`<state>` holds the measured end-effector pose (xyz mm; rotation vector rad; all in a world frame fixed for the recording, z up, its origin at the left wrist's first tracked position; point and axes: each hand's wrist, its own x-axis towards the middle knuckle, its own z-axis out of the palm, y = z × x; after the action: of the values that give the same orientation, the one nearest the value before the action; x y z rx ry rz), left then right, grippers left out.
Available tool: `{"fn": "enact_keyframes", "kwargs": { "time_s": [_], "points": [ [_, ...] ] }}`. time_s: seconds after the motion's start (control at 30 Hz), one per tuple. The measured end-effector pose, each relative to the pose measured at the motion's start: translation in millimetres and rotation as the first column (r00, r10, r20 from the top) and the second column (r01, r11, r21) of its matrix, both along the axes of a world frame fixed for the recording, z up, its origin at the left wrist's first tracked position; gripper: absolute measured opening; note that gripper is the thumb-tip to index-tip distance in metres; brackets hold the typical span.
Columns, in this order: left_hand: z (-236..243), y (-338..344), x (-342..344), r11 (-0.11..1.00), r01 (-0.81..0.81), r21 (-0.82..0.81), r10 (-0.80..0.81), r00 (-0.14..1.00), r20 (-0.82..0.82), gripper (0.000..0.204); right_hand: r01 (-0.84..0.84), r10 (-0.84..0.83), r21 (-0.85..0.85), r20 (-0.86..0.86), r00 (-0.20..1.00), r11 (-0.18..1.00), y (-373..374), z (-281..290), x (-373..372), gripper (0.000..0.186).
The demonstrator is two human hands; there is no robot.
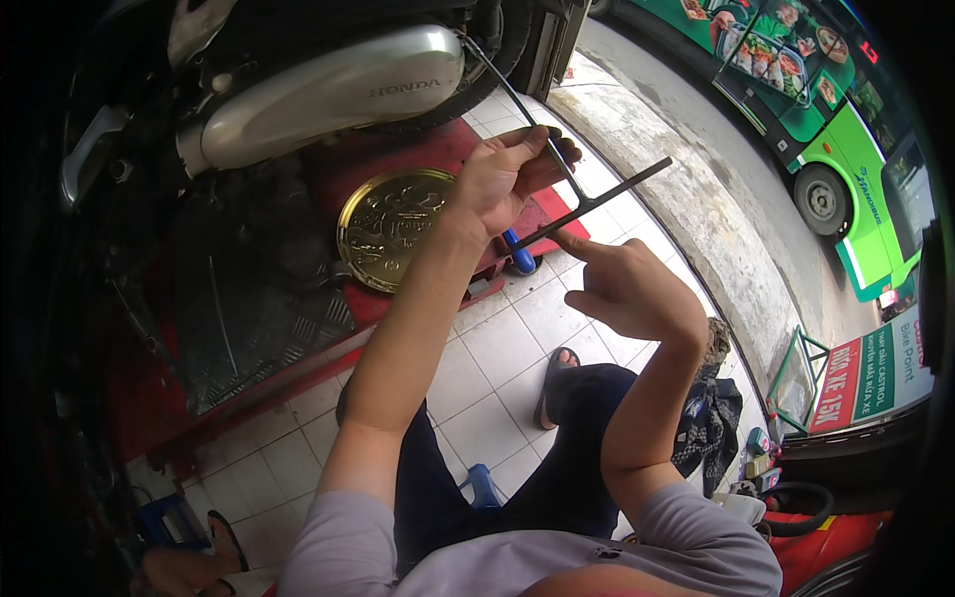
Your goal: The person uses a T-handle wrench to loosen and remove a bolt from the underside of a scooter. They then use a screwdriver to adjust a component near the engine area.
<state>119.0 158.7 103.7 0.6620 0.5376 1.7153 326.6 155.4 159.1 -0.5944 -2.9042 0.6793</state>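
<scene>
A long T-handle wrench (629,184) slants up and away, its far tip at the rear end of a motorbike's silver side cover (328,99). My left hand (493,184) is closed loosely round the wrench's shaft, below the crossbar, with the palm partly turned up. With its index finger stretched out, my right hand (639,289) touches the near end of the crossbar; its thumb stands apart and the other fingers are curled. Behind my left wrist lies a round gold-coloured metal tray (383,224), partly hidden by my forearm. What the wrench tip sits on is too small to tell.
The motorbike stands over a red platform (438,149). A blue object (520,259) lies by its edge. Below are a white tiled floor (487,383) and a small blue stool (482,485). Another person's foot (227,542) shows at lower left. A green bus (865,199) is on the street at right.
</scene>
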Motion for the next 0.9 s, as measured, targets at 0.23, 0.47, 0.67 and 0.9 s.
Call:
{"fn": "enact_keyframes", "kwargs": {
  "time_s": [0.23, 0.47, 0.67, 0.9],
  "points": [
    [1.4, 1.5, 0.9, 1.0, -0.026, -0.009, 0.027, 0.999, 0.022, 0.018, 0.232, -0.223, -0.028, -0.416, 0.882, 0.972, 5.9, 6.6, 2.4, 0.067],
    [3.3, 0.4, 3.5, 0.997, -0.075, -0.005, 0.076, 0.997, 0.034, 0.018, 0.223, -0.241, -0.092, -0.287, 0.927, 0.97, 7.0, -13.9, -20.6, 0.019],
    [8.6, -4.2, 5.9, 0.988, 0.114, 0.1, -0.116, 0.993, 0.012, 0.02, 0.061, -0.402, -0.542, -0.539, 0.74, 0.838, 9.6, -23.8, -29.8, 0.049],
    [-1.3, -0.5, 3.4, 0.986, 0.107, 0.127, -0.108, 0.994, 0.006, 0.021, 0.105, -0.215, -0.209, -0.624, 0.751, 0.972, -11.7, -5.3, -28.9, 0.053]
  ]
}}
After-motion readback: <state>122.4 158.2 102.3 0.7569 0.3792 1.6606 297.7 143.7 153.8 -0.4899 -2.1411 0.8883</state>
